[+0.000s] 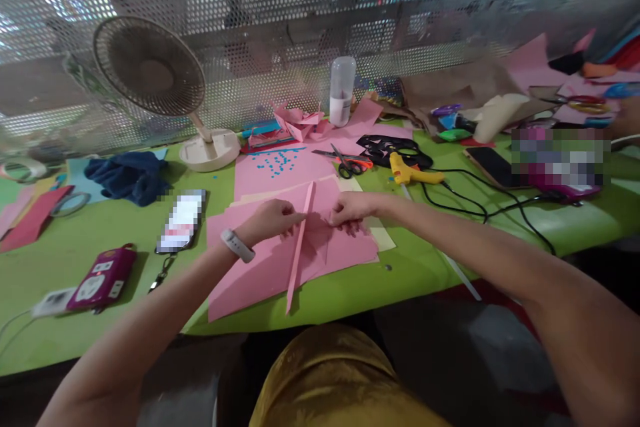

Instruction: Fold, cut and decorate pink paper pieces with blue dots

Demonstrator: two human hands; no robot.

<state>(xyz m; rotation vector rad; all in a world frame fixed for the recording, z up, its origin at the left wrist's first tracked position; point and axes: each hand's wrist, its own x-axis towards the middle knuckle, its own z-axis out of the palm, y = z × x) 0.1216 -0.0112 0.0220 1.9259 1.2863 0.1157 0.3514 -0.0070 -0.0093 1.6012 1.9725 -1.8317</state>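
Note:
A narrow folded pink paper strip (296,267) lies lengthwise over several stacked sheets of pink paper (245,280). My left hand (274,221), with a white watch (237,245) at the wrist, pinches the strip near its middle from the left side. To the right of the strip, my right hand (349,209) is closed low over the pink sheets, thumb and fingers drawn together. What its fingertips hold, if anything, is too small to make out. Scissors (346,163) lie just beyond the sheets. A yellow glue gun (413,171) rests to the right.
A white fan (210,149) and a spray-type bottle (342,93) stand at the back by the perforated metal screen. Left are a phone (181,221), a purple power strip (103,278) and a dark blue cloth (127,177). Black cables (470,203) cross the green tabletop at right.

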